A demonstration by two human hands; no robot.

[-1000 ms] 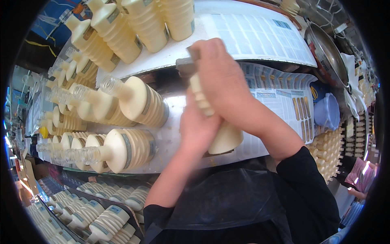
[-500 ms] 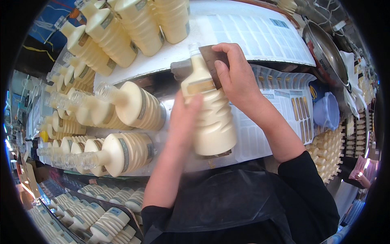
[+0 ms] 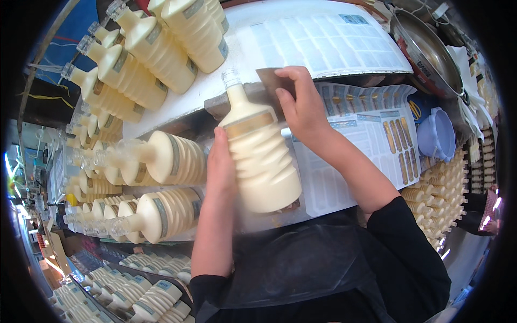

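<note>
In front of me a cream bottle (image 3: 264, 167) with a spiral-ribbed body and clear glass neck leans back, its neck end over a dark grey block (image 3: 218, 106). A gold label (image 3: 249, 124) sits on its shoulder. My left hand (image 3: 221, 164) is against the bottle's left side, thumb along the edge; its other fingers are mostly hidden. Between thumb and fingers, my right hand (image 3: 301, 105) pinches a thin brown flat scraper (image 3: 267, 81). The scraper is held to the right of the neck, apart from the label.
To the left lie and stand several similar bottles (image 3: 167, 215). Beyond is a white board with a translucent sheet (image 3: 323, 46). Label sheets with gold strips (image 3: 396, 137) lie at right, near a lilac bucket (image 3: 437, 134) and a metal pan (image 3: 425, 48). Crated bottles (image 3: 156, 301) fill the lower left.
The scraper has come away from the bottle's shoulder. My left hand has moved from the bottle's front to its left side, and the bottle sits farther left, its gold label more fully in sight.
</note>
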